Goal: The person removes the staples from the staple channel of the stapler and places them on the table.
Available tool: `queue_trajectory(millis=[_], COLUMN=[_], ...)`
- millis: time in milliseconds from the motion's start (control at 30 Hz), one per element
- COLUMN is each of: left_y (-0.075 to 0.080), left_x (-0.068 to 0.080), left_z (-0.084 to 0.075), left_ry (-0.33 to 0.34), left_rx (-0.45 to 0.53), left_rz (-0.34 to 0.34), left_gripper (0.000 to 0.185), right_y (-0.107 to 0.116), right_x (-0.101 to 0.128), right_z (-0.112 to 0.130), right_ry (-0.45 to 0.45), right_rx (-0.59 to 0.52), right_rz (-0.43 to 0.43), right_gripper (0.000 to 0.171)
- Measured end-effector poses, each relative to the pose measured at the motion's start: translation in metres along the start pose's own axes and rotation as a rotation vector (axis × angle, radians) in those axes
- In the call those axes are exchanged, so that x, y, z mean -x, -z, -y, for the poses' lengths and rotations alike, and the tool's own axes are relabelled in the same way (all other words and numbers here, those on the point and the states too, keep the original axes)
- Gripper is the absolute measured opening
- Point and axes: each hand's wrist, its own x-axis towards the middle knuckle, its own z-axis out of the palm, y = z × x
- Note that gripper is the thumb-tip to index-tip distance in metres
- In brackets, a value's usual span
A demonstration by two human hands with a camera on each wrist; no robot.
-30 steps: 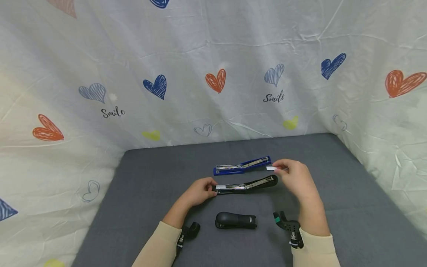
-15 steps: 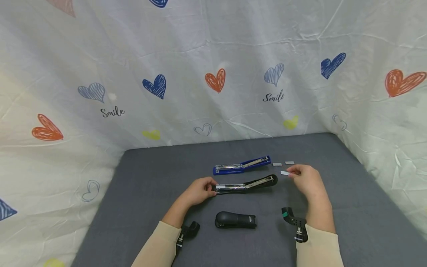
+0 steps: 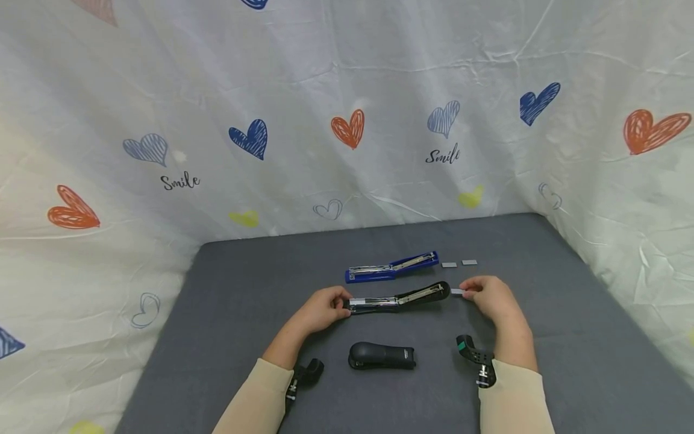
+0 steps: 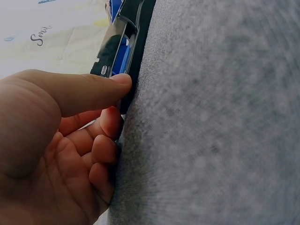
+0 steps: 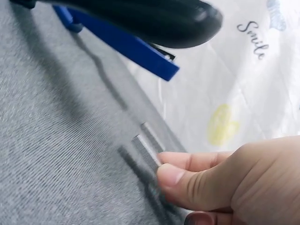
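Since the earlier head frames our right hand (image 3: 490, 298) has come nearer us with a staple strip (image 3: 457, 292), from beside the blue stapler (image 3: 391, 269) to just off the right tip of the opened black stapler (image 3: 399, 298).

Head view: the black stapler lies mid-bench on the grey bench (image 3: 569, 361), the blue stapler just behind it toward the far edge. Our left hand (image 3: 323, 310) has fingers curled round the black stapler's left end. Two loose staple strips (image 3: 458, 263) lie right of the blue stapler. A closed black stapler (image 3: 382, 355) sits nearer the front edge.

Left wrist view: thumb (image 4: 84, 91) presses the stapler's end, fingers curled beneath it.

Right wrist view: thumb and fingertip pinch the strip (image 5: 146, 151) at its near end, held low over the bench; we cannot tell whether it touches. The black stapler's tip (image 5: 154, 18) is above.
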Motion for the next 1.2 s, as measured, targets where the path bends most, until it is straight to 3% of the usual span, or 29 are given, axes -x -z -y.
queue_trajectory(millis=[500,1200], left_y=[-0.001,0.000], left_x=[-0.002,-0.002], left_z=[0.000,0.002], left_ry=[0.006,0.009], left_rx=[0.007,0.000], left_rz=[-0.013,-0.006], left_gripper=[0.024,0.025], right_y=[-0.004,0.020], right_x=[-0.002,0.012], right_z=[-0.001,0.026], right_ry=[-0.015,0.098], right_rx=[0.000,-0.061], right_rz=[0.049,-0.106], right_gripper=[0.020,0.021])
